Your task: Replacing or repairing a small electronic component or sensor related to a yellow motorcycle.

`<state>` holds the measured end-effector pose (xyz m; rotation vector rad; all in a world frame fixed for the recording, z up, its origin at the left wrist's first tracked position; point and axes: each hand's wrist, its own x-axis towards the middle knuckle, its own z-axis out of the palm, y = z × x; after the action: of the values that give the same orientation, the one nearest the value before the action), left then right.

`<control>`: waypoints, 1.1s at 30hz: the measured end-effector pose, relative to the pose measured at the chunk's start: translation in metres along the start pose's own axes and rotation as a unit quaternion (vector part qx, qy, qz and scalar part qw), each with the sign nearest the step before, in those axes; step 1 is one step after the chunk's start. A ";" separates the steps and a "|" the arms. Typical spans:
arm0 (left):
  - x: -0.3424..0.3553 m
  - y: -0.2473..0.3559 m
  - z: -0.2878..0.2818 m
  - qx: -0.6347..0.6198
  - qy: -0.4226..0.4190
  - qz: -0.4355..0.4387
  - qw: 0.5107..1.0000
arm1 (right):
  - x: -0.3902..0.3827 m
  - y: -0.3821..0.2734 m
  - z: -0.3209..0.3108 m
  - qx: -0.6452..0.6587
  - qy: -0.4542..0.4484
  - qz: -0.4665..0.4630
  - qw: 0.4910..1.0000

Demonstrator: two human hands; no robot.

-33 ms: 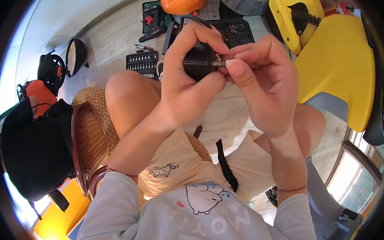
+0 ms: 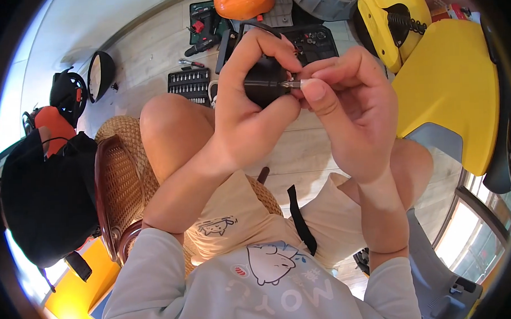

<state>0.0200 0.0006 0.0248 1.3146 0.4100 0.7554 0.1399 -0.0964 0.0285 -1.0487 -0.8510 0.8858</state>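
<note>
My left hand (image 2: pixel 243 120) is closed around a dark, rounded object (image 2: pixel 261 83), perhaps part of a tool, held up above my lap with fingers curled over its top and my thumb beneath it. My right hand (image 2: pixel 361 111) is pinched at a short silver bit (image 2: pixel 293 84), like a screwdriver bit, that meets the dark object's right side; its thumb and index finger are on the bit and the other fingers are curled behind. Whether the bit is seated in the object I cannot tell.
A socket set (image 2: pixel 182 82), cordless drill (image 2: pixel 205 32) and black case (image 2: pixel 322 44) lie ahead on the floor (image 2: pixel 139 56). Yellow panels (image 2: pixel 450 96) stand right, an orange shell (image 2: pixel 241 2) at the back. A wicker chair (image 2: pixel 116 187) and black bag (image 2: pixel 48 200) are left.
</note>
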 end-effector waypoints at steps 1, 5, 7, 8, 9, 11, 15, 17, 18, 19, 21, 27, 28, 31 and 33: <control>0.000 0.000 0.001 0.000 0.000 -0.001 1.000 | 0.000 0.001 -0.001 0.000 0.003 -0.012 1.000; -0.002 -0.007 0.004 0.006 0.002 -0.013 1.000 | 0.001 -0.001 -0.002 -0.071 -0.001 -0.033 0.997; -0.002 -0.011 0.003 0.019 0.006 -0.004 1.000 | 0.001 0.000 -0.002 -0.053 0.005 -0.024 0.998; -0.001 -0.012 0.002 -0.007 -0.005 -0.003 1.000 | 0.001 0.001 -0.002 -0.036 0.012 -0.015 0.999; -0.001 -0.013 0.001 -0.032 -0.016 -0.002 0.999 | 0.000 0.000 -0.002 -0.036 0.012 -0.015 0.999; -0.003 -0.012 0.003 -0.066 -0.018 -0.022 0.997 | -0.001 -0.001 -0.003 -0.026 0.013 0.013 0.999; -0.002 -0.011 0.002 -0.124 -0.025 -0.061 0.990 | 0.000 0.001 -0.005 -0.022 0.003 -0.008 1.000; -0.002 -0.012 0.003 -0.125 -0.028 -0.060 0.990 | -0.001 0.000 -0.004 -0.012 -0.002 -0.011 1.000; -0.002 -0.012 0.003 -0.125 -0.032 -0.057 0.990 | -0.001 -0.001 -0.004 -0.012 -0.001 -0.010 1.000; -0.001 -0.013 0.003 -0.125 -0.031 -0.058 0.990 | 0.000 -0.001 -0.004 -0.030 0.000 -0.015 0.999; 0.000 -0.015 0.003 -0.108 -0.030 -0.045 0.993 | 0.000 -0.003 -0.004 -0.048 0.002 -0.020 0.999; -0.003 -0.021 0.001 -0.089 -0.033 -0.022 0.995 | -0.003 -0.008 -0.002 -0.064 0.039 0.031 0.997; -0.003 -0.019 0.003 -0.089 -0.033 -0.023 0.995 | -0.003 -0.009 -0.002 -0.065 0.036 0.054 0.996; -0.002 -0.013 0.008 -0.005 0.003 -0.017 1.000 | -0.004 -0.010 -0.001 -0.066 0.034 0.093 0.993; -0.002 -0.013 0.008 0.001 0.013 -0.016 1.000 | -0.005 -0.011 -0.002 -0.067 0.035 0.110 0.991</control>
<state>0.0272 -0.0069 0.0140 1.2989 0.4508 0.7466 0.1415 -0.1045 0.0377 -1.3010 -0.7538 0.9799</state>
